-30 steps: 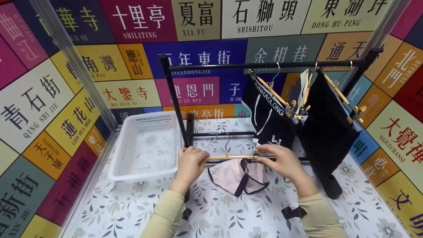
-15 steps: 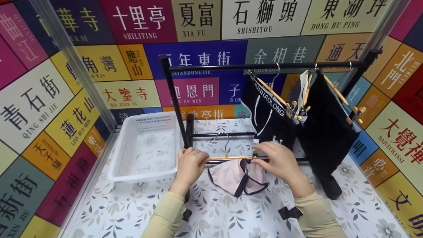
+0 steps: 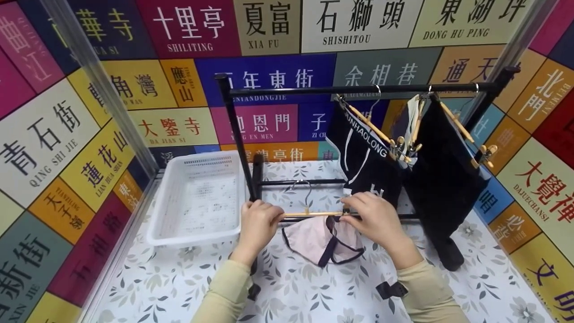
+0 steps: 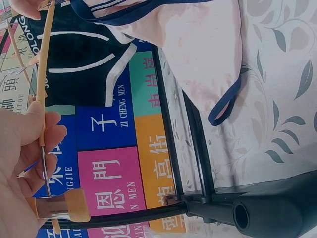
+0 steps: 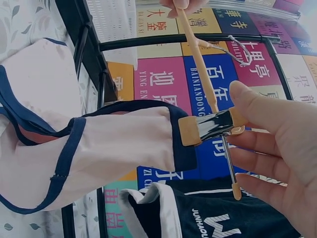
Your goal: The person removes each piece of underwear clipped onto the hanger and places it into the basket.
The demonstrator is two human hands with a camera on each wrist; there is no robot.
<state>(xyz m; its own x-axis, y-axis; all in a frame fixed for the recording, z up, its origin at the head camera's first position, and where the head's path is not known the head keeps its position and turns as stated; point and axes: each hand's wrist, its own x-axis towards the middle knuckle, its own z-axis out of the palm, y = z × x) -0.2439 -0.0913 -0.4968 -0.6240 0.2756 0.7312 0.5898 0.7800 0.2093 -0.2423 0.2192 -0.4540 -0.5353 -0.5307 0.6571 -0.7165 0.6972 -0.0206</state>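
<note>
My left hand (image 3: 260, 224) holds a wooden clip hanger (image 3: 316, 214) near its left end, low in front of a black rack. Around the rod its fingers curl, close to the left clip (image 4: 62, 206), which has no cloth in it in the left wrist view. At the other end my right hand (image 3: 376, 220) pinches the right clip (image 5: 213, 125) between thumb and fingers. That clip sits on the navy-trimmed edge of pale pink underpants (image 5: 119, 141), which hang from it toward the table. The hanger's metal hook (image 3: 308, 193) points up.
Black boxer briefs (image 3: 365, 154) and a larger black garment (image 3: 441, 179) hang on clip hangers from the rack's top bar (image 3: 291, 91). A white plastic basket (image 3: 157, 215) stands at the left on the floral cloth (image 3: 179, 287). Patterned panels (image 3: 269, 72) enclose the space.
My right hand has shifted slightly left with the clip and closed nearer to it. The left hand and the pink underpants stay nearly where they were.
</note>
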